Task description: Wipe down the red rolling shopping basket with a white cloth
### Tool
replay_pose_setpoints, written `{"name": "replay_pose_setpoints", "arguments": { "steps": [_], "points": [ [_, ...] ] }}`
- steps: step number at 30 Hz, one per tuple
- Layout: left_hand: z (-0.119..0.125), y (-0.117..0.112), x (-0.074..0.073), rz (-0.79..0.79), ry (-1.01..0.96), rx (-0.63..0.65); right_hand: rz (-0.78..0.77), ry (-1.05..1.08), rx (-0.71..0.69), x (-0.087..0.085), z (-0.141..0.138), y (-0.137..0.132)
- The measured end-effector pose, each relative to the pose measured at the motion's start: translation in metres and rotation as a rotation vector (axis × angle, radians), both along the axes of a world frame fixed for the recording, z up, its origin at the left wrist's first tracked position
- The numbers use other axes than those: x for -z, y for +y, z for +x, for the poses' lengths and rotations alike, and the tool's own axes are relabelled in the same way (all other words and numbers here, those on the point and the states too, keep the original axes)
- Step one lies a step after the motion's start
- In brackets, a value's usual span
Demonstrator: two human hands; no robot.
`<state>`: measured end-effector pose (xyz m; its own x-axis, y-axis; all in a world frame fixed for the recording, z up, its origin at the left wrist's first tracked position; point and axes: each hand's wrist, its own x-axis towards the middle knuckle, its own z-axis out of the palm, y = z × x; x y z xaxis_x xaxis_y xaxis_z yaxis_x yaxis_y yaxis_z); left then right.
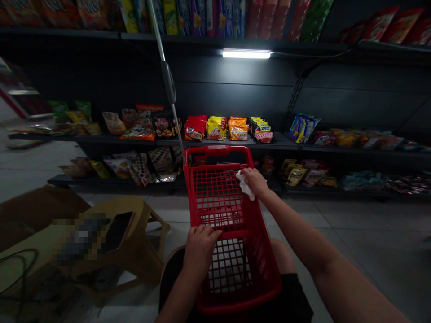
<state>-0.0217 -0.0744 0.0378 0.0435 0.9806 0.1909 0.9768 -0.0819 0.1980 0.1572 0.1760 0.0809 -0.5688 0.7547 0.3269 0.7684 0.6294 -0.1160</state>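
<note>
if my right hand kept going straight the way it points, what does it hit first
Most likely the red basket: the right hand presses a white cloth on its mesh wall, just under the handle. Behind that stand snack shelves, though depth is hard to judge.

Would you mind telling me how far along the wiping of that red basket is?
Done: cannot tell; the dim light shows no wiped patch. In hand: the left hand holds the red basket by its near rim while the right hand presses a white cloth against its far end, just below the handle. Left: probably the side walls, bottom and handle.
</note>
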Motion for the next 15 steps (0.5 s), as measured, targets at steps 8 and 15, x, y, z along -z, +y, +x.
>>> {"name": "replay_pose_setpoints", "arguments": {
  "steps": [8,15],
  "points": [
    [-0.015,0.006,0.010,0.015,-0.022,0.078,0.057,-0.083,0.062,0.033,0.012,-0.067],
    [-0.024,-0.001,0.016,0.053,-0.015,0.148,-0.142,-0.109,-0.133,0.034,0.046,-0.166]
  ]
}}
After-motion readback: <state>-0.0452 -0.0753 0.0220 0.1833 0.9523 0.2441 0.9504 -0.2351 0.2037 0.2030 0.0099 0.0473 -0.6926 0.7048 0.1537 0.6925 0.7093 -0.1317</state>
